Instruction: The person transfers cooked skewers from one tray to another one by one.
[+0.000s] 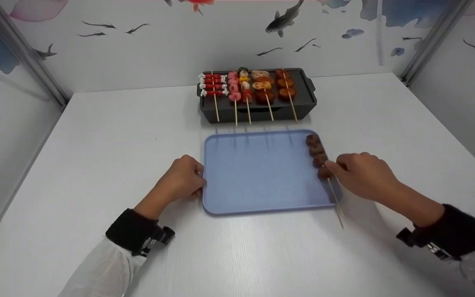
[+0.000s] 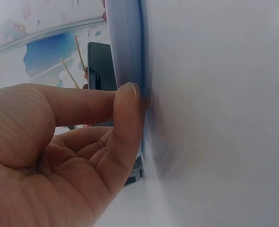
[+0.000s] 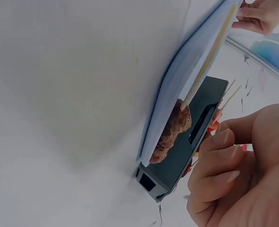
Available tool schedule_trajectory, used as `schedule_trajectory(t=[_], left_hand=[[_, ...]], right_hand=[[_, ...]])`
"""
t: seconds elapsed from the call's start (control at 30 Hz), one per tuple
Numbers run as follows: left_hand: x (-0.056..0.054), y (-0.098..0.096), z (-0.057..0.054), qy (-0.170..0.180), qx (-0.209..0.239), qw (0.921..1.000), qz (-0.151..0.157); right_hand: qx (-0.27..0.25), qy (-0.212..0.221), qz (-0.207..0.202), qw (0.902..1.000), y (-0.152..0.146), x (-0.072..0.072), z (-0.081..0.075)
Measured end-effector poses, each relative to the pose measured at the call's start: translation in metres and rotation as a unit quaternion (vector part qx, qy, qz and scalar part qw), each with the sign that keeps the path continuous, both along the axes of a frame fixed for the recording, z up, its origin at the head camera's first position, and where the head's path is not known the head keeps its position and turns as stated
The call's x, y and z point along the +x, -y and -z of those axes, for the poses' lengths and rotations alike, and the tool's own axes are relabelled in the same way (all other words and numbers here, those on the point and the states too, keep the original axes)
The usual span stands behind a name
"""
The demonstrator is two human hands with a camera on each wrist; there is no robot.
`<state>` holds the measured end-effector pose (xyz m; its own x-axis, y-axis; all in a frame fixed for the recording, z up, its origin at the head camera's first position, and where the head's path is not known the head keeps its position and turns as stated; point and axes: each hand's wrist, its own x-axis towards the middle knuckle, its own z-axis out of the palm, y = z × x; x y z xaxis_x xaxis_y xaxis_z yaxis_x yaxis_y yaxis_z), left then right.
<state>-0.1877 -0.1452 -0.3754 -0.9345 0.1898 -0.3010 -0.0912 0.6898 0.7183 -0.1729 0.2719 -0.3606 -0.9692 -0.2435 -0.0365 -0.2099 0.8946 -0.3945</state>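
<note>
Head view: skewer of four brown meatballs on a thin wooden stick (image 1: 319, 161) lies along the right side of the blue rectangular plastic tray (image 1: 254, 173), mid white worktop (image 1: 118, 144). Long axis near-to-far: meatballs toward the worktop's far edge, bare stick overhanging the tray's near right corner. Right hand (image 1: 363, 173) is nearer, skewer just to its left. Left hand (image 1: 182, 177) at the tray's left edge. Dark grey box grill (image 1: 303, 88) behind, by the worktop's far edge.

Left wrist view: left hand pinches the tray rim, thumb and finger.

Right wrist view: right hand loosely curled, nothing seen between its fingers; stick runs clear of them (head view alone can't settle contact).
</note>
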Motion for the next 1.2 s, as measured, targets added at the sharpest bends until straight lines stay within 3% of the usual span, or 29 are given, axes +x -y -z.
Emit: schedule_trajectory(t=[0.1, 0.13, 0.3, 0.33, 0.37, 0.53, 0.57, 0.7, 0.8, 0.93, 1.07, 1.1, 1.2], left_hand=[[-0.002, 0.0, 0.001, 0.003, 0.001, 1.0, -0.003], [-0.005, 0.003, 0.007, 0.001, 0.01, 0.9999, 0.001], [-0.007, 0.004, 0.008, 0.008, 0.01, 0.9999, -0.002], [-0.013, 0.009, 0.02, 0.002, 0.017, 0.9998, 0.005], [-0.01, 0.006, 0.014, 0.005, 0.011, 0.9999, 0.001], [-0.014, 0.009, 0.021, 0.001, 0.02, 0.9998, 0.009], [-0.011, 0.005, 0.015, 0.005, 0.014, 0.9999, 0.002], [-0.022, 0.011, 0.035, 0.004, 0.013, 0.9999, 0.003], [-0.024, 0.012, 0.037, 0.004, 0.013, 0.9999, 0.003], [-0.024, 0.012, 0.036, -0.003, 0.018, 0.9998, 0.011], [-0.016, 0.008, 0.023, -0.002, 0.019, 0.9998, 0.011], [-0.01, 0.005, 0.014, 0.002, 0.02, 0.9998, 0.007], [-0.002, 0.001, 0.002, 0.006, 0.015, 0.9999, -0.002]], right_hand=[[-0.012, -0.018, 0.003, 0.9998, 0.004, -0.015, -0.01], [-0.014, -0.024, 0.001, 0.9996, 0.005, -0.02, -0.013], [-0.021, -0.03, 0.007, 0.9993, 0.014, -0.047, -0.034], [-0.024, -0.027, 0.011, 0.9993, 0.016, -0.052, -0.037], [-0.028, -0.023, 0.017, 0.9992, 0.018, -0.058, -0.041], [-0.067, 0.001, 0.039, 0.997, 0.027, -0.082, -0.048], [-0.076, 0.006, 0.042, 0.9962, 0.029, -0.086, -0.047], [-0.128, 0.048, 0.055, 0.9891, 0.039, -0.104, -0.045], [-0.195, 0.094, 0.07, 0.9738, 0.05, -0.117, -0.042], [-0.281, 0.144, 0.091, 0.9443, 0.061, -0.131, -0.039], [-0.344, 0.179, 0.107, 0.9156, 0.065, -0.14, -0.036], [-0.359, 0.186, 0.11, 0.9081, 0.066, -0.142, -0.035], [-0.403, 0.212, 0.121, 0.8823, 0.069, -0.147, -0.032]])
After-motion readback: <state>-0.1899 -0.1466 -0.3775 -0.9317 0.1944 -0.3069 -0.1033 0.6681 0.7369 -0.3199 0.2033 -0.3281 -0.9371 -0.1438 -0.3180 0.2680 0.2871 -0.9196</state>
